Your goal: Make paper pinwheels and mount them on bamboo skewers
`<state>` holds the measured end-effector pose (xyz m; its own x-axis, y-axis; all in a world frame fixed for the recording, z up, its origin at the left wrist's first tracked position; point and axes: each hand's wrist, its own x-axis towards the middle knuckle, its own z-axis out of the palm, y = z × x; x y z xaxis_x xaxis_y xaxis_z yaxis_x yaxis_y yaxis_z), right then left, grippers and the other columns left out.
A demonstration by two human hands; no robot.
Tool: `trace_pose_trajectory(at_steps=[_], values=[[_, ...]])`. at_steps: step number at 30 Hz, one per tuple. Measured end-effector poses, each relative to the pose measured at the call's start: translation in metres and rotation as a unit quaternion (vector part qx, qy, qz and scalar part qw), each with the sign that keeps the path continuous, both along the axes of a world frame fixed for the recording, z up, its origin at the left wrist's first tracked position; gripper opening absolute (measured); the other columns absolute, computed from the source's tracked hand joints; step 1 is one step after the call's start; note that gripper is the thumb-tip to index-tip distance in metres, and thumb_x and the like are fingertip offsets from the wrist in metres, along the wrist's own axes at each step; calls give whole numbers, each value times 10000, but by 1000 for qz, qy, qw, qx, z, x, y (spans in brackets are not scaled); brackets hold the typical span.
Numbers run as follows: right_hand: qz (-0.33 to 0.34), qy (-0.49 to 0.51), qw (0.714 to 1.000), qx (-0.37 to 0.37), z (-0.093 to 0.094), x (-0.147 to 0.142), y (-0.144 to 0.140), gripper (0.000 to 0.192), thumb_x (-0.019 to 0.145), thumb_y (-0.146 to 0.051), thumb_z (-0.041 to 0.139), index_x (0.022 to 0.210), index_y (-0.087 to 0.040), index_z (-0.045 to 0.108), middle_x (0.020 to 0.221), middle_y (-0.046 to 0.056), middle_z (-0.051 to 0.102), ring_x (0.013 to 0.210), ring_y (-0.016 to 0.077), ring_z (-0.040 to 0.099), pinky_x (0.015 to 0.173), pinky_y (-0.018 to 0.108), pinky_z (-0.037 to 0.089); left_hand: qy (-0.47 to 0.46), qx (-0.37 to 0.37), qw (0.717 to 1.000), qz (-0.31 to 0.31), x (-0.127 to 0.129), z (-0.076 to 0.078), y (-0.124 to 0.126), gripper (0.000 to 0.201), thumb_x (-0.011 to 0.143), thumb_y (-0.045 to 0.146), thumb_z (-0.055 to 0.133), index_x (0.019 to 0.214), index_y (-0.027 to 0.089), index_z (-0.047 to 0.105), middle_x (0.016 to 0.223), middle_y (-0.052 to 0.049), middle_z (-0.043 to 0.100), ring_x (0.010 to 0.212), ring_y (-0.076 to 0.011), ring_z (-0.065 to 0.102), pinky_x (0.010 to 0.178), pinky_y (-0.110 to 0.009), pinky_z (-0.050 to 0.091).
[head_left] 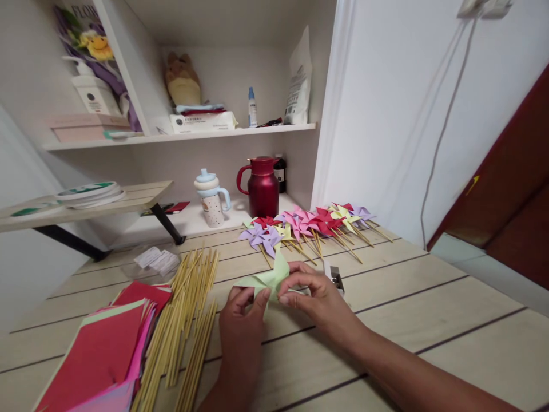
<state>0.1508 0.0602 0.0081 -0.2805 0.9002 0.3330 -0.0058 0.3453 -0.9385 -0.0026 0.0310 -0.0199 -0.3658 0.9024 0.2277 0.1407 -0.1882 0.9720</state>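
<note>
Both of my hands pinch a light green folded paper pinwheel (268, 277) just above the wooden table (420, 320). My left hand (241, 320) grips its lower left part with thumb and fingers. My right hand (315, 294) holds its right side at the centre. A small stapler (334, 277) lies just behind my right hand. Left of my hands lies a pile of wooden sticks (184, 320), and further left a stack of coloured paper squares (103, 349), mostly red.
A row of finished pinwheels on sticks (309, 226) lies at the back of the table. Behind them stand a red jug (261, 186) and a spouted cup (211, 200). A plastic bag (152, 260) lies back left. Shelves hold boxes and bottles.
</note>
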Motion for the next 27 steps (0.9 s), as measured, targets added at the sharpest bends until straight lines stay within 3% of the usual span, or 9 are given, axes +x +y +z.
trace_pose_trajectory(at_steps=[11, 27], values=[[-44, -48, 998, 21, -4, 0, -3, 69, 767, -267, 714, 715, -226, 734, 768, 15, 591, 788, 194, 551, 769, 322, 425, -13, 5, 1000, 13, 5, -1, -2, 276, 702, 344, 732, 521, 199, 583, 647, 25, 469, 628, -138, 461, 564, -232, 359], [-53, -84, 995, 19, -6, 0, -5, 95, 791, -290, 700, 729, -230, 739, 797, 15, 571, 767, 188, 527, 741, 318, 409, -57, 6, 998, -2, 9, -1, -4, 275, 682, 315, 719, 481, 199, 571, 657, 16, 488, 674, -158, 511, 632, -251, 402]])
